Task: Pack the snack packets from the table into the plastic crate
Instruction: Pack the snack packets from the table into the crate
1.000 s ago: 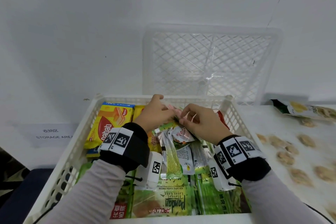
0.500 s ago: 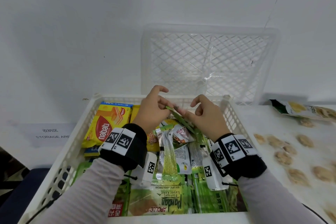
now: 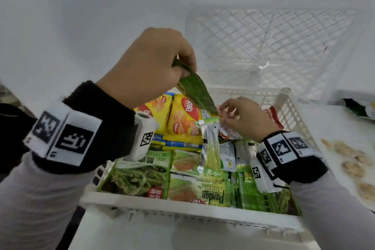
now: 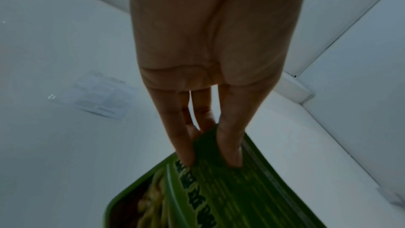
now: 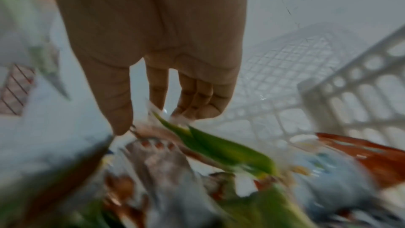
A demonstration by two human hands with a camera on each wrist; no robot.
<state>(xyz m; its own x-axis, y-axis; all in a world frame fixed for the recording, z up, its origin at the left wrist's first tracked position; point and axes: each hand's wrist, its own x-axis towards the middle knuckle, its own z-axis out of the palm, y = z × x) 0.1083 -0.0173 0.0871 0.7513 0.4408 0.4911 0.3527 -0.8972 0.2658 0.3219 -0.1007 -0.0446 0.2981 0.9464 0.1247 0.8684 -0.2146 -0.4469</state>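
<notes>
Pinching the top edge of a flat green packet (image 3: 195,89) between thumb and fingers, the left hand (image 3: 150,67) holds it raised over the far part of the plastic crate (image 3: 182,209), the packet slanting down to the right so its lower end reaches close to the right hand (image 3: 246,118). In the left wrist view the fingertips (image 4: 232,159) press on the packet's green printed face. The right hand sits low inside the crate with its fingers loosely curled over a small pinkish packet (image 3: 228,134); the right wrist view is too blurred to tell whether it actually grips that packet or only touches it. The crate is crowded with snack packets: yellow wafer packs (image 3: 182,119) at the back, a Pandan cake pack (image 3: 200,191) and green noodle-printed packs (image 3: 140,176) at the near side. A second white crate (image 3: 274,46) stands on edge against the wall behind. One more snack packet (image 3: 361,107) lies on the table (image 3: 328,124) to the right
</notes>
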